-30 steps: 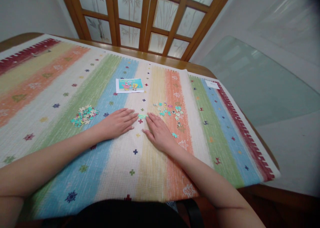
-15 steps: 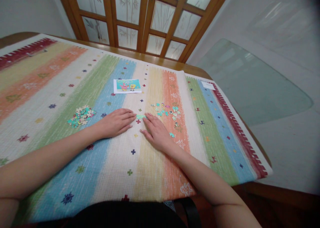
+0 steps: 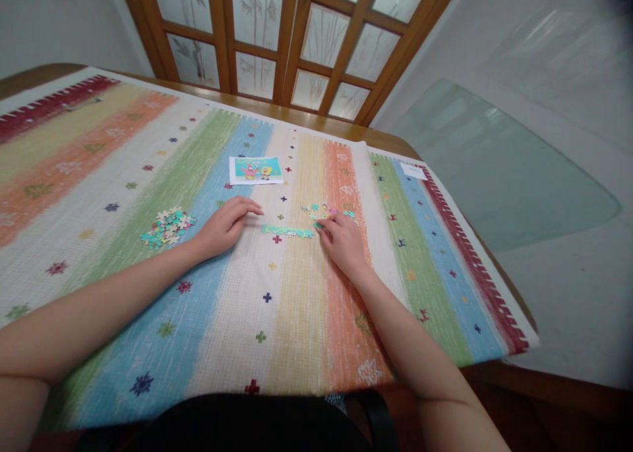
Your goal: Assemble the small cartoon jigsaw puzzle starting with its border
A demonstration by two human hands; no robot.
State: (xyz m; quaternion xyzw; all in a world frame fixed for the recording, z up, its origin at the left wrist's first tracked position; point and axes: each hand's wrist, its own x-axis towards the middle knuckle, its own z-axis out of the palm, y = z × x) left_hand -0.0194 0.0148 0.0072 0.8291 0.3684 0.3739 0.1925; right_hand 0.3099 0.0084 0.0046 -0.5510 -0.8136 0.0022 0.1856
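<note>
A strip of joined jigsaw pieces [image 3: 287, 231], mostly teal and green, lies flat on the striped cloth. Off its left end hovers my left hand [image 3: 225, 226], fingers loosely stretched and apart, nothing in them. At the strip's right end, my right hand [image 3: 343, 241] pinches a small teal puzzle piece [image 3: 317, 225] between thumb and fingertips. Behind that hand are scattered loose puzzle pieces [image 3: 314, 209], partly hidden by it. A heap of puzzle pieces [image 3: 168, 227], some face down, sits left of my left hand.
A printed reference picture [image 3: 257, 170] of cartoon figures lies beyond the strip. The striped tablecloth [image 3: 242, 326] covers the table. A small white paper [image 3: 413, 171] is at the far right. Wooden glazed doors [image 3: 291, 43] stand behind the table.
Both hands have parted from the strip, uncovering it. My left hand has drawn back leftward and up; my right has moved right and now pinches a teal piece.
</note>
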